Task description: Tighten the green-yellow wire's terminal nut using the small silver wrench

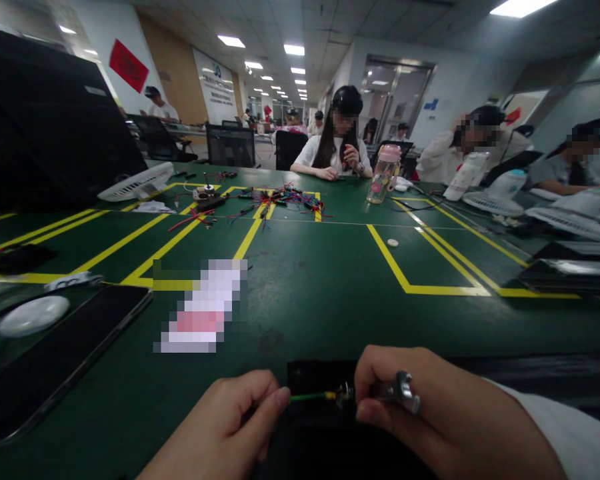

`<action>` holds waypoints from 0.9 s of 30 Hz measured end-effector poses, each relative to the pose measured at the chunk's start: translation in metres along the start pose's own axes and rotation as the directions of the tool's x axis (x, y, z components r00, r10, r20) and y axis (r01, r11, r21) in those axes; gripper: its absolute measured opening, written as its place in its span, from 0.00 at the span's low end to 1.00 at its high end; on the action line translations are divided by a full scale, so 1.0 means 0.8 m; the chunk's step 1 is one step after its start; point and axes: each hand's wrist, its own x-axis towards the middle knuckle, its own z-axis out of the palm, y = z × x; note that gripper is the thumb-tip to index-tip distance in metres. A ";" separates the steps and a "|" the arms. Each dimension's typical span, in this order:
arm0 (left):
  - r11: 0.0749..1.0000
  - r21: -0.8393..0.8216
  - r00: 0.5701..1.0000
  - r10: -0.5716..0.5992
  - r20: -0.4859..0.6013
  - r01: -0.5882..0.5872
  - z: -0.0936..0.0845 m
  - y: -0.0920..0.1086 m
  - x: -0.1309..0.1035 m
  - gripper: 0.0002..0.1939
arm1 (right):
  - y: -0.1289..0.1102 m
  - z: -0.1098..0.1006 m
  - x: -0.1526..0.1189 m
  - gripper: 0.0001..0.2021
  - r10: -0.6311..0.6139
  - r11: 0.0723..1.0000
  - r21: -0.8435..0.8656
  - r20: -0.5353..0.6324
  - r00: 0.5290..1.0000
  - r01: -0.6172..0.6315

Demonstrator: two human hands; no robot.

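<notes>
Nearest the lens, at the bottom edge: left hand point(225, 430), fingers curled, thumb and forefinger pinched shut on the end of a thin green wire point(307, 397). Wire short and straight, green along most of its length, yellowish toward the right tip, held level just above a black mat point(320, 373) on the green table point(320, 293). Right end of the wire meeting a small metal tool point(395, 390), silvery, with a notched head sticking up past the knuckles. Right hand point(430, 407) closed around that tool, white sleeve trailing off to the right. Wire spanning the short gap between the two hands, gripped at both ends.

Further left, a dark phone point(55, 363) lying flat, a white round disc point(33, 315) beside it. Yellow tape lines point(405, 280) marking boxes across the table. Small white cap point(393, 243) alone mid-table. Beyond that, a tangle of coloured wires point(280, 197), a white desk fan point(137, 183), a clear bottle point(384, 173) with a pink lid. At the far side, a seated person point(337, 147) in a white top, more people to the right.
</notes>
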 end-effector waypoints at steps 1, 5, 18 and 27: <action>1.000 0.000 1.000 0.000 0.000 0.000 0.000 0.000 0.000 0.22 | 0.000 0.001 0.001 0.04 0.003 1.000 -0.013 0.006 1.000 -0.003; 1.000 -0.001 1.000 0.008 0.000 -0.008 0.000 0.000 -0.002 0.21 | -0.002 0.000 0.005 0.04 0.064 0.997 -0.049 0.047 0.997 -0.062; 1.000 -0.002 0.999 0.025 0.023 -0.025 0.001 -0.005 0.000 0.21 | 0.008 -0.002 -0.005 0.06 -0.062 0.998 0.001 -0.018 0.998 0.062; 0.997 -0.081 0.998 -0.005 0.056 0.010 -0.001 -0.006 0.001 0.20 | 0.016 -0.017 -0.021 0.06 -0.044 0.999 0.010 -0.104 0.994 0.045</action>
